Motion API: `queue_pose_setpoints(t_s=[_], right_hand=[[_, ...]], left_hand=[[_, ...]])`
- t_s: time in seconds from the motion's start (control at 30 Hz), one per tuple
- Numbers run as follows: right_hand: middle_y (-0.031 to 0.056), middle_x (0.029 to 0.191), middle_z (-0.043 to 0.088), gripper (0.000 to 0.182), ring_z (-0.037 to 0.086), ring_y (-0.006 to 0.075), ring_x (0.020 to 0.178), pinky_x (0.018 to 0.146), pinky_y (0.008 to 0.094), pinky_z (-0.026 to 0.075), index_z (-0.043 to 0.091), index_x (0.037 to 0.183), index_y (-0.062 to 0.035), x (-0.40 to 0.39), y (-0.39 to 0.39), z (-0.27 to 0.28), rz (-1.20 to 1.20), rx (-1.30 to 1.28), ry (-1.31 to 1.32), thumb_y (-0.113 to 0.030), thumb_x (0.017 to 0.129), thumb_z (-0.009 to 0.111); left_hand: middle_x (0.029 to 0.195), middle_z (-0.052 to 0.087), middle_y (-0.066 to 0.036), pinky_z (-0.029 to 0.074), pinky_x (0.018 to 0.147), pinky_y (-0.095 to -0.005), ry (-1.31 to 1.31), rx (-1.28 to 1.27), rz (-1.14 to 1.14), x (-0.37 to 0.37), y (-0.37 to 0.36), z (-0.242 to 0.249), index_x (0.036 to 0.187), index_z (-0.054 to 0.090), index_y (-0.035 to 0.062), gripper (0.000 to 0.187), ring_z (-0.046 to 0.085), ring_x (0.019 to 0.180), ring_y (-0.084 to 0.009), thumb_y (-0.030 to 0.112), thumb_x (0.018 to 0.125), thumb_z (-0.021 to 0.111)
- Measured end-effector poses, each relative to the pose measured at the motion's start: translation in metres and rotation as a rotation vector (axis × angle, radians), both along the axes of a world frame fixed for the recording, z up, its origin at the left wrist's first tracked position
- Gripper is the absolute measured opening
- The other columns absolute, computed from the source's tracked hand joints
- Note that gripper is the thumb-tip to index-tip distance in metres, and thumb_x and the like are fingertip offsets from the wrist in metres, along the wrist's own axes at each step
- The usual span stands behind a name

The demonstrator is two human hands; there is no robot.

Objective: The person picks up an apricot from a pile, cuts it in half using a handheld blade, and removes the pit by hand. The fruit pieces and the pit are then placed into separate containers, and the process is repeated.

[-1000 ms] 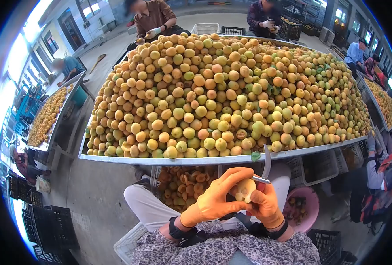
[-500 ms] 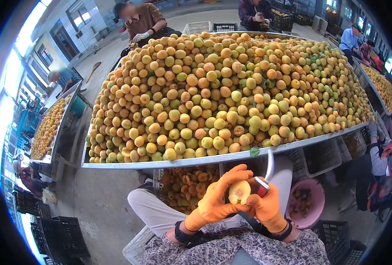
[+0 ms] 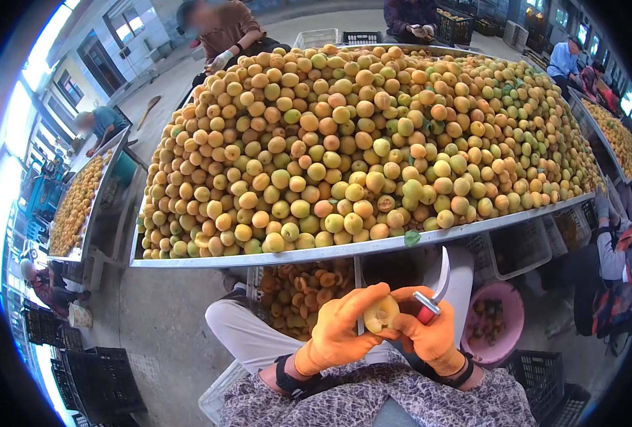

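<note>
An orange glove covers my left hand, whose fingers and thumb are wrapped round a cut yellow fruit, its pale inside facing up. My right hand, gloved alike, is closed on a red-handled curved knife. The knife's blade points up towards the table edge. My right fingertips touch the fruit's right side. Beyond both hands is a metal-rimmed table heaped with yellow-orange fruit.
Below the table stands a crate of halved fruit. A pink basin with scraps is at right, near black crates. Co-workers sit behind the heap, others at side tables. A green leaf lies on the rim.
The knife has tilted, its blade now more upright and clear of the table rim. Both hands and the fruit sit slightly lower. The view has shifted a little.
</note>
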State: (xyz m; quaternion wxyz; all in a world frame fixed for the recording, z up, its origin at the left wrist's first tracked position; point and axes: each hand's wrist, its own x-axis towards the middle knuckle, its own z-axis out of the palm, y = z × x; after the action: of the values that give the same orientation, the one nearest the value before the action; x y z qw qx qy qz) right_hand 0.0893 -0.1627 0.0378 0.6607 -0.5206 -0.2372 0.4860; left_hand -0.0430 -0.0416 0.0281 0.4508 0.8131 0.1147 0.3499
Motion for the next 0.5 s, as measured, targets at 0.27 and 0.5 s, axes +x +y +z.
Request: queue_pose_setpoints(t_s=[0.27, 0.5], right_hand=[[0.0033, 0.081, 0.065, 0.03, 0.051, 0.0048, 0.05, 0.043, 0.0193, 0.037, 0.062, 0.113, 0.0001, 0.004, 0.008, -0.008, -0.01, -0.033, 0.025, -0.004, 0.085, 0.071], [0.0092, 0.075, 0.058, 0.027, 0.051, 0.0105, 0.048, 0.037, 0.0219, 0.037, 0.048, 0.104, -0.0024, 0.005, 0.004, -0.001, -0.046, 0.238, 0.125, -0.021, 0.093, 0.064]], left_hand=[[0.104, 0.064, -0.012, 0.052, 0.08, -0.0301, 0.06, -0.172, -0.074, 0.004, 0.012, -0.011, 0.127, 0.056, 0.0019, 0.069, 0.065, 0.093, -0.0201, 0.005, 0.065, 0.085], [0.118, 0.054, -0.007, 0.043, 0.096, -0.0282, -0.01, -0.684, -0.212, -0.004, 0.021, -0.002, 0.135, 0.049, 0.0032, 0.067, 0.054, 0.11, -0.0161, 0.001, 0.075, 0.078]])
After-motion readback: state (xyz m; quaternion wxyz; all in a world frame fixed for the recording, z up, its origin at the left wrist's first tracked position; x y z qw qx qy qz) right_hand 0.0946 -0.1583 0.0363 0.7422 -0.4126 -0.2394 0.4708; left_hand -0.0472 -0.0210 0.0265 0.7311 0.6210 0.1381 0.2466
